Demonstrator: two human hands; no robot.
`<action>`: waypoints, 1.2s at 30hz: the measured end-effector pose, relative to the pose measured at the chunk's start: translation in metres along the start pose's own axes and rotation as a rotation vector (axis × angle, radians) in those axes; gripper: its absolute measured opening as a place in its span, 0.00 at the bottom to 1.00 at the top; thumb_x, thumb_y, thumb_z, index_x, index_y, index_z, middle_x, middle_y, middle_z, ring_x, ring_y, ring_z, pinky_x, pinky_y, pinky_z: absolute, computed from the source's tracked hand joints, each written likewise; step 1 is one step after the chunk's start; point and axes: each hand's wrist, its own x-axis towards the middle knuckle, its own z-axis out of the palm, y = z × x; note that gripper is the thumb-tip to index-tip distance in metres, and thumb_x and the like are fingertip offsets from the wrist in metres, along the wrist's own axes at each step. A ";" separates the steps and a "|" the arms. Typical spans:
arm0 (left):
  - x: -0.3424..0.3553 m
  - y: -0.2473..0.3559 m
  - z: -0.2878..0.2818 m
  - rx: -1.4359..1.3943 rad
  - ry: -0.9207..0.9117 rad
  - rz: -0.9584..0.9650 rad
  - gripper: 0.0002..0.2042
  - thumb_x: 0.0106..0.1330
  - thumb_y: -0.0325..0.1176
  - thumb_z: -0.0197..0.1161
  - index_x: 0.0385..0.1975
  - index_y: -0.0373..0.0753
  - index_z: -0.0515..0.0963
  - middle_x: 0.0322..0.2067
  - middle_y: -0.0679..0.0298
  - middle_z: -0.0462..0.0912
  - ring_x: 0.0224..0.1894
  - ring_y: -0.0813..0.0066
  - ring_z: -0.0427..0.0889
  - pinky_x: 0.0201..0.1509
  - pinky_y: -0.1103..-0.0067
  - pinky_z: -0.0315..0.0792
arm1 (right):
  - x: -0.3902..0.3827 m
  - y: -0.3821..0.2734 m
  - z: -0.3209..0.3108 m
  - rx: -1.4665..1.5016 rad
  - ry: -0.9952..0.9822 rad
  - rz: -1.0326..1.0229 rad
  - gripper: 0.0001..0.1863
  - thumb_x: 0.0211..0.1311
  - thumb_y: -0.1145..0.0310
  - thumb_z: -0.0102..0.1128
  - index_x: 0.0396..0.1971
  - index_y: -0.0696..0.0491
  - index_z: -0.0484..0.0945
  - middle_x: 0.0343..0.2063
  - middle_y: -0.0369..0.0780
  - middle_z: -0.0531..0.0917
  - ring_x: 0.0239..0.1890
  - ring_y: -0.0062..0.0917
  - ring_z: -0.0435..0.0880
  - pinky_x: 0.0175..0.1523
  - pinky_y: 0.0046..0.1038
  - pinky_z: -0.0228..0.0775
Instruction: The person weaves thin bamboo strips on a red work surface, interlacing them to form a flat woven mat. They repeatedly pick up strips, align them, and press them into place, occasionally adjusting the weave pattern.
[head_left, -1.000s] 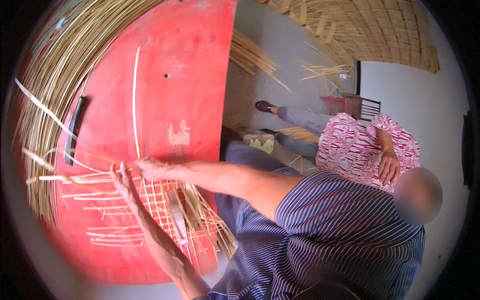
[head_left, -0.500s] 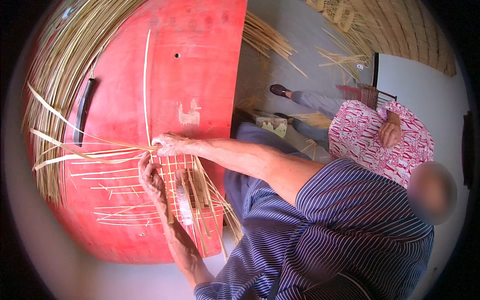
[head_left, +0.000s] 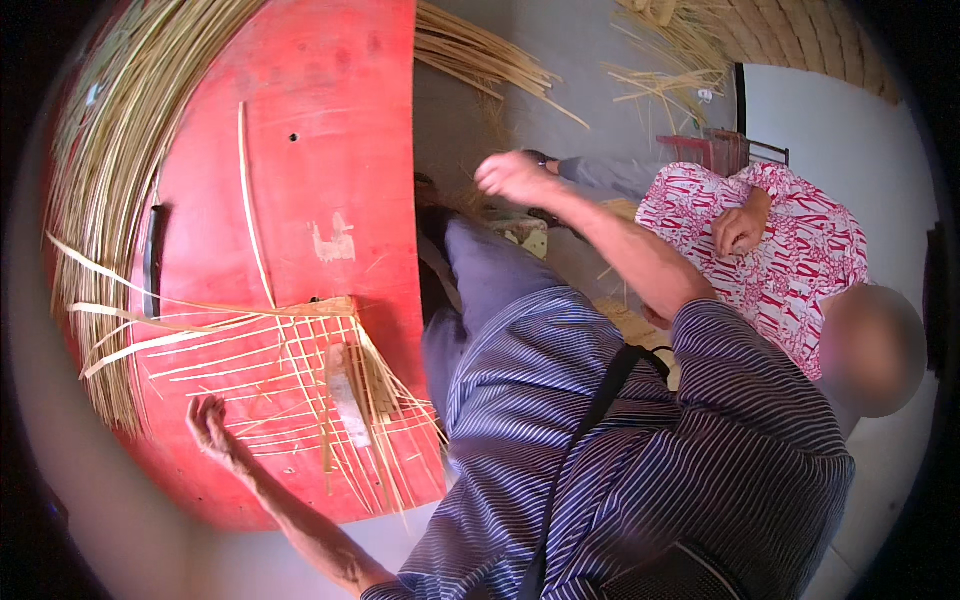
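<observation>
A flat lattice of pale split-bamboo strips [head_left: 305, 345] lies partly woven on the red board [head_left: 350, 130], with long loose ends fanning out from it. A whitish block [head_left: 348, 395] rests on the weave, and more strips cross beside it. My left hand [head_left: 210, 425] is above the board near the loose strip ends, fingers apart and slightly bent, holding nothing. Away from the board, my right hand [head_left: 515, 178] is raised over the floor. Motion smears its fingers, and I cannot make out whether it holds anything. One single strip [head_left: 248, 190] lies upward from the lattice.
A thick bundle of long strips [head_left: 110, 190] curves along the board's left side, beside a black-handled tool [head_left: 153, 262]. More strips [head_left: 480, 50] lie on the floor beyond the board. A person in a red-and-white patterned top [head_left: 745, 225] sits at right near a reddish chair [head_left: 705, 152].
Both hands have let go of the weave's upper corner. My right hand has swung right, off the board; my left hand has moved left and down. The view has shifted too.
</observation>
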 end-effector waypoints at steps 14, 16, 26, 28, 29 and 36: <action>0.065 0.016 -0.005 0.349 -0.448 -0.257 0.07 0.69 0.36 0.57 0.34 0.40 0.78 0.28 0.70 0.82 0.28 0.83 0.79 0.31 0.86 0.66 | -0.176 0.126 0.014 -0.226 -0.538 0.645 0.12 0.62 0.68 0.51 0.35 0.60 0.80 0.30 0.46 0.82 0.29 0.33 0.80 0.29 0.37 0.70; 0.066 0.004 0.015 0.297 -0.512 -0.269 0.07 0.69 0.36 0.57 0.34 0.40 0.78 0.27 0.70 0.82 0.28 0.83 0.79 0.31 0.86 0.66 | -0.201 0.158 0.025 -0.196 -0.474 0.618 0.15 0.65 0.65 0.52 0.40 0.59 0.82 0.29 0.46 0.84 0.31 0.29 0.81 0.34 0.34 0.70; 0.051 -0.017 0.021 0.182 -0.599 -0.301 0.07 0.68 0.36 0.57 0.33 0.40 0.78 0.26 0.69 0.82 0.27 0.83 0.79 0.30 0.86 0.65 | -0.193 0.114 0.020 -0.281 -0.331 0.399 0.14 0.65 0.68 0.53 0.39 0.62 0.82 0.32 0.50 0.84 0.31 0.35 0.81 0.36 0.41 0.69; 0.047 -0.025 0.025 0.158 -0.622 -0.305 0.07 0.68 0.36 0.57 0.33 0.40 0.78 0.26 0.69 0.82 0.27 0.83 0.79 0.30 0.86 0.65 | -0.197 0.126 0.019 -0.219 -0.325 0.523 0.14 0.65 0.68 0.54 0.40 0.62 0.82 0.33 0.50 0.84 0.31 0.37 0.81 0.36 0.42 0.69; 0.045 -0.029 0.025 0.150 -0.623 -0.304 0.07 0.68 0.36 0.57 0.33 0.40 0.78 0.25 0.69 0.82 0.27 0.83 0.79 0.30 0.86 0.65 | -0.194 0.130 0.018 -0.189 -0.324 0.576 0.13 0.64 0.68 0.54 0.40 0.62 0.82 0.33 0.51 0.84 0.31 0.38 0.82 0.36 0.42 0.69; 0.042 -0.029 0.013 0.137 -0.694 -0.306 0.07 0.68 0.35 0.57 0.33 0.40 0.78 0.24 0.68 0.82 0.27 0.83 0.79 0.29 0.87 0.65 | -0.169 0.113 0.030 -0.251 -0.338 0.579 0.12 0.65 0.70 0.53 0.40 0.61 0.81 0.34 0.48 0.84 0.31 0.35 0.80 0.38 0.40 0.71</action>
